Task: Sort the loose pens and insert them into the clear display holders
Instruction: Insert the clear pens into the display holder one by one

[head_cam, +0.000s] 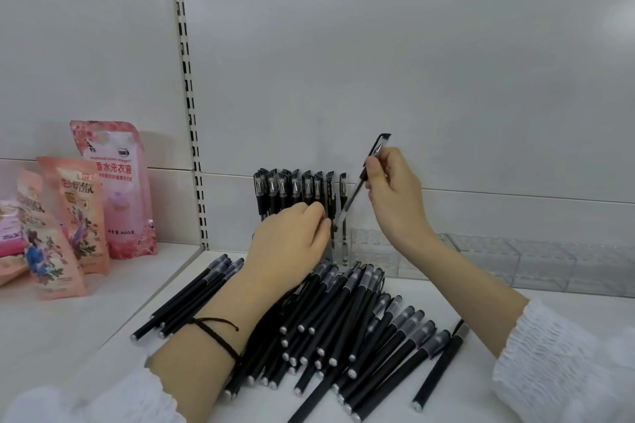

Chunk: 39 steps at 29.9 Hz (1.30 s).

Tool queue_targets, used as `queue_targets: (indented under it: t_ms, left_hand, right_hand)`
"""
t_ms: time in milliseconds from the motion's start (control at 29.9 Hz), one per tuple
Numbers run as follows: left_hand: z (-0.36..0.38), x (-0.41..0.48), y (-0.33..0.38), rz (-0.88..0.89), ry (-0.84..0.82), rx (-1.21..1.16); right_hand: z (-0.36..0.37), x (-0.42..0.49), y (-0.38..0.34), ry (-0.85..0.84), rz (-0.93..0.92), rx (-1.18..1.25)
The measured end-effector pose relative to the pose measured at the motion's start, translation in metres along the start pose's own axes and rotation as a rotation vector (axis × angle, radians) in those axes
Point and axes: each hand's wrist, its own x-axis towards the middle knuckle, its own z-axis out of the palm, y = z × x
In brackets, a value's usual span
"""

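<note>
A heap of loose black pens [330, 330] lies on the white shelf in front of me. Several capped pens [295, 187] stand upright in a clear display holder [338, 247] against the back wall. My right hand [395, 192] pinches one black-capped pen [360, 182], tilted, with its lower tip over the holder's right end. My left hand [292, 244] reaches in front of the holder, its curled fingertips against the standing pens; whether it grips one is hidden.
More clear holders [498, 257] stretch along the back wall to the right. Pink detergent pouches [113, 189] stand on the neighbouring shelf at left, beyond a slotted upright post [192, 134]. One pen [439, 367] lies apart at the heap's right.
</note>
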Motion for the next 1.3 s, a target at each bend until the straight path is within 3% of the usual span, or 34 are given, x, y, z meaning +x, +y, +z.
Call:
queue_targets:
  t_ms: [100,267,501,635,835,1069,1302]
  left_hand:
    - [-0.001,-0.002,-0.002,0.017,-0.037,0.184]
    - [-0.007,-0.011,0.002,0.088,-0.037,0.277]
    - [-0.018,-0.030,0.009,0.230,-0.022,0.240]
    - [-0.019,-0.036,0.010,0.226,-0.074,0.224]
    - [-0.022,-0.037,0.014,0.212,-0.080,0.207]
    - [-0.025,-0.036,0.019,0.244,-0.066,0.197]
    - [-0.031,-0.023,0.042,0.223,-0.068,0.269]
  right_hand:
    - [-0.003,-0.002,0.007,-0.061,-0.106,-0.159]
    - [0.000,-0.005,0.021,-0.207,-0.161,-0.393]
    - [0.000,-0.002,0.021,-0.294,-0.061,-0.470]
    - [0.001,0.002,0.017,-0.462,-0.056,-0.573]
    - [-0.018,-0.006,0.012,-0.503,0.013,-0.573]
    - [-0.086,-0.039,0.003,-0.678,-0.205,-0.926]
    - [-0.122,-0.069,0.012,-0.734,-0.203,-0.900]
